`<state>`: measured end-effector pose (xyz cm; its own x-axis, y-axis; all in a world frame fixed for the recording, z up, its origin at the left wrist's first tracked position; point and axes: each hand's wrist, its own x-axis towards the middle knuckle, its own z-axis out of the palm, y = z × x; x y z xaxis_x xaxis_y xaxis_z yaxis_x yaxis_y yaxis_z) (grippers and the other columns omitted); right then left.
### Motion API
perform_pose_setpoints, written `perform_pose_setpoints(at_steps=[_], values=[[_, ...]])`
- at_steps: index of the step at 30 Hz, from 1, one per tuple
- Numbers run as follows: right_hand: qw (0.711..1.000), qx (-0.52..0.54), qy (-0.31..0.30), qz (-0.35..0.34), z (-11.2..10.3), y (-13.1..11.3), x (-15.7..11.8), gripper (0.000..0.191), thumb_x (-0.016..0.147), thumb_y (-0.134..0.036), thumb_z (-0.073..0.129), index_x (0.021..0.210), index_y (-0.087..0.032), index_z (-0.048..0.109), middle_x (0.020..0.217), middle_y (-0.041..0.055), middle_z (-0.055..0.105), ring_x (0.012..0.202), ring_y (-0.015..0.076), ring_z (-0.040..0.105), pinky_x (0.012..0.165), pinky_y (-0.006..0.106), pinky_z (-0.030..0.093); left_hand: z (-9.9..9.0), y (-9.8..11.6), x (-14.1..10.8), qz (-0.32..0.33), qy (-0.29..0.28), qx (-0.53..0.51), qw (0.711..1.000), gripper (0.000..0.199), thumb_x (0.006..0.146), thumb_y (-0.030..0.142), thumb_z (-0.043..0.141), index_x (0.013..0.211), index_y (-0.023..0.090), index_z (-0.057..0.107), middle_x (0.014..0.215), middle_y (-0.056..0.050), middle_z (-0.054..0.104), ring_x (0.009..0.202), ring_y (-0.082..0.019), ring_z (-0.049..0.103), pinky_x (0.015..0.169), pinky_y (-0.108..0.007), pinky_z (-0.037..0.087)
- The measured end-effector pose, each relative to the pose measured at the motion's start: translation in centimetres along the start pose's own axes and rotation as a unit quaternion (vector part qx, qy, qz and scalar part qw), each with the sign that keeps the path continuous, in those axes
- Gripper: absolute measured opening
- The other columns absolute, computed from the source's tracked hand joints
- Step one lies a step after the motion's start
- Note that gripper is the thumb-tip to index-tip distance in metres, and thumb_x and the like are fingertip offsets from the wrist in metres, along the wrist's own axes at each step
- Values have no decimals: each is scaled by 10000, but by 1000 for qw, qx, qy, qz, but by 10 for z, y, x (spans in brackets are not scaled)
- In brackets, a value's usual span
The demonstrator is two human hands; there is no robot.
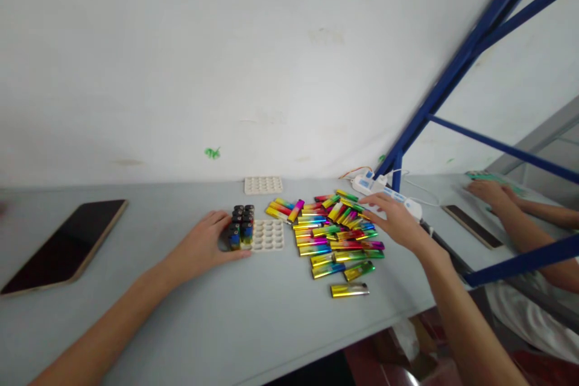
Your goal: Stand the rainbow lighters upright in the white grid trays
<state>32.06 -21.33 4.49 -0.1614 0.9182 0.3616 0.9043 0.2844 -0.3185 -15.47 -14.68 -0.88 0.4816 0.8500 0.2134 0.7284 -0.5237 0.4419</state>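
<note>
My left hand [210, 242] curves around the left side of a white tray [272, 235] with round holes, its thumb along the near edge. Several dark-topped lighters [242, 223] stand upright in the tray's left columns, beside my fingers. To the right of the tray lies a loose pile of shiny multicoloured lighters [323, 231], mostly yellow at one end. My right hand [388, 212] reaches over the pile's upper right side, its fingertips at a green and yellow lighter [351, 205]. Whether those fingers grip it is too small to tell.
A second holed tray [263, 185] lies by the wall. A dark tablet-like panel [67, 244] is at the left. Behind my right hand are a white power strip [362, 182] and a blue metal frame [398, 160]. Another person's hands [491, 193] work at the far right.
</note>
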Motion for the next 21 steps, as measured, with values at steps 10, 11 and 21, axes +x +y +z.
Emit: perform_pose_setpoints(at_steps=[10,11,21], values=[[984,-23,-126,-126,45,-16,51,350,973,-74,577,1238,-208,762,1243,123,752,1183,274,688,1103,483,514,4,-3,-1,3,37,-4,999,573,667,716,808,981,241,738,1111,-158,743,1093,-403,691,1006,-542,583],[981,-31,-142,-131,47,-16,57,347,957,-48,580,1209,-190,772,1213,127,759,1166,271,692,1096,474,516,4,-3,-2,4,38,-4,999,564,671,709,808,979,243,736,1104,-155,743,1084,-401,693,1000,-542,586],[989,-26,-110,-91,41,-23,58,283,1067,-252,524,1168,-142,765,1084,157,766,983,274,705,930,415,543,9,-9,-3,-2,49,-2,999,593,672,711,808,1034,248,728,1148,-151,751,1120,-411,694,1038,-557,573]])
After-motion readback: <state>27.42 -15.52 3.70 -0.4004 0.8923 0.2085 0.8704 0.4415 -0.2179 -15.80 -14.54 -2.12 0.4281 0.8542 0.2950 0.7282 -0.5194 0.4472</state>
